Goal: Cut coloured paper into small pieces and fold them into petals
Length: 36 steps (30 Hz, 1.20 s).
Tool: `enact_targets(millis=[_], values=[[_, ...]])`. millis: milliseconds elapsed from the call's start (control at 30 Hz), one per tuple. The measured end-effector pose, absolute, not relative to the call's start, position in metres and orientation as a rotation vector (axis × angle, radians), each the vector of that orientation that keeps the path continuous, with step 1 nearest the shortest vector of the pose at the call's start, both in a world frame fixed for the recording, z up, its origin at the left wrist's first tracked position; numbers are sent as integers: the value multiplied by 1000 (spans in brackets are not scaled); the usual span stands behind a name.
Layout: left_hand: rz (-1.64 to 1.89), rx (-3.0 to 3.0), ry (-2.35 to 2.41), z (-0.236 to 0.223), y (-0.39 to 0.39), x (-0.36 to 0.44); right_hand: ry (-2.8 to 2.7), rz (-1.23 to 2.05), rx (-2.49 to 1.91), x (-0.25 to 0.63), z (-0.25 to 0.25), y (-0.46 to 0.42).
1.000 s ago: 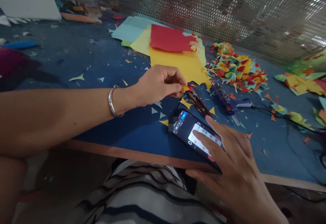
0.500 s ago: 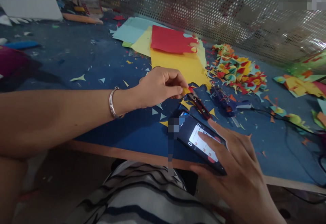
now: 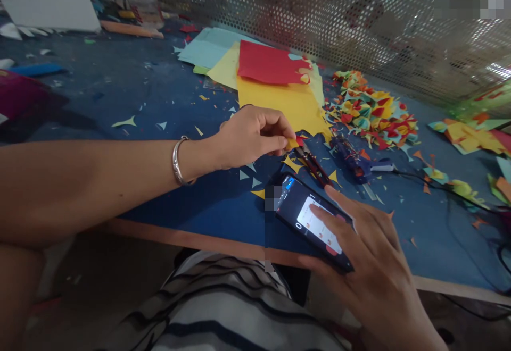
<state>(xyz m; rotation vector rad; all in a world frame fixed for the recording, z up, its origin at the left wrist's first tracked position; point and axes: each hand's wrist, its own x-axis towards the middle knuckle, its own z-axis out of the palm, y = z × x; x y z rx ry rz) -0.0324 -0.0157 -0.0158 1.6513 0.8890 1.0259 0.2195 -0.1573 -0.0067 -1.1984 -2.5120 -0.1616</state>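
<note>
My left hand (image 3: pixel 255 135), with a silver bracelet on its wrist, pinches small yellow and red paper pieces (image 3: pixel 294 142) between thumb and fingertips. Just beside them lies a slim dark-red tool (image 3: pixel 313 166) like thread snips. My right hand (image 3: pixel 371 250) spreads over a lit smartphone (image 3: pixel 293 194) near the table's front edge. Its index finger rests on the screen, and the thumb is by the phone's lower side. Part of the phone is hidden under this hand. A blue-purple glue gun (image 3: pixel 353 162), strewn with scraps, lies to the right of the snips.
Yellow (image 3: pixel 279 103), red (image 3: pixel 267 64) and light-blue paper sheets (image 3: pixel 215 48) lie behind my left hand. A heap of colourful cut paper (image 3: pixel 375 114) stands by the perforated metal panel (image 3: pixel 279 5). Scraps litter the blue table (image 3: pixel 175 101). A black cable (image 3: pixel 435 183) runs right.
One of the numbers on the phone screen has gone from 0 to 1. Both hands hold nearly the same places; the view has shifted slightly.
</note>
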Motion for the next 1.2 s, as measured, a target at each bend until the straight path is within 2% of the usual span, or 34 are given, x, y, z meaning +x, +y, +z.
enact_targets(millis=[667, 1200], values=[[1026, 1643, 893, -15, -17, -32, -2519, -118, -1142, 217, -6, -154], [1048, 1602, 873, -15, -16, -31, -2364, -67, -1373, 260, -22, -172]])
